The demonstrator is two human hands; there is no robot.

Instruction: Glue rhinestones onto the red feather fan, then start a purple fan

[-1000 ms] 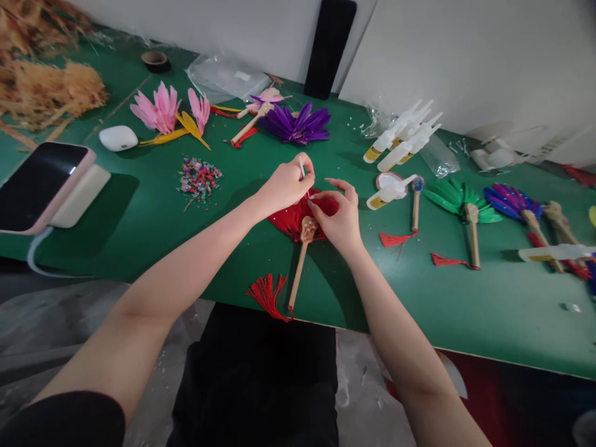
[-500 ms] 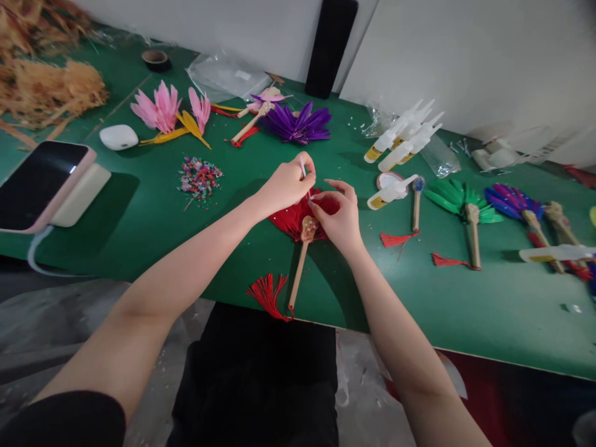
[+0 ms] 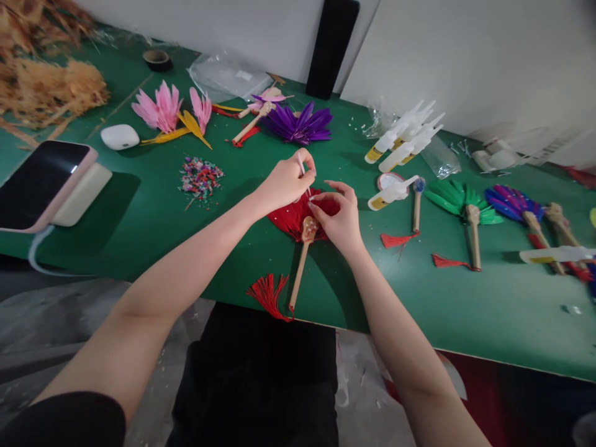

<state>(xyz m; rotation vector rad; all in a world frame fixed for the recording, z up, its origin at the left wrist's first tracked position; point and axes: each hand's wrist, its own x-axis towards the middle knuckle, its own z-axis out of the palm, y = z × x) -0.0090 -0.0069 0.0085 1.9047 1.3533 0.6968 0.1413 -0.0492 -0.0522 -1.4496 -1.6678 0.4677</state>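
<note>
My left hand (image 3: 292, 179) is closed round a thin whitish stick (image 3: 302, 164), its lower tip pointing down at the red feathers. Close by, my right hand (image 3: 339, 217) has thumb and forefinger pinched together near that tip; whatever lies between them is too small to make out. Under both hands lies a red feather fan (image 3: 287, 218), dotted with tiny white specks and partly covered by my fingers. Its wooden handle (image 3: 299, 273) points toward me, and a red tassel (image 3: 268, 294) hangs at the handle's end by the table edge.
Left of the fan lies a heap of coloured chips (image 3: 200, 179). A phone (image 3: 41, 183) rests on a pale block at far left. Pink feathers (image 3: 161, 108) and a purple fan (image 3: 298, 124) lie behind. Glue bottles (image 3: 388, 194) and a green fan (image 3: 465, 198) are to the right.
The stick in my left hand has tilted slightly, and that hand has shifted a little. My right hand and the red fan stay almost where they were.
</note>
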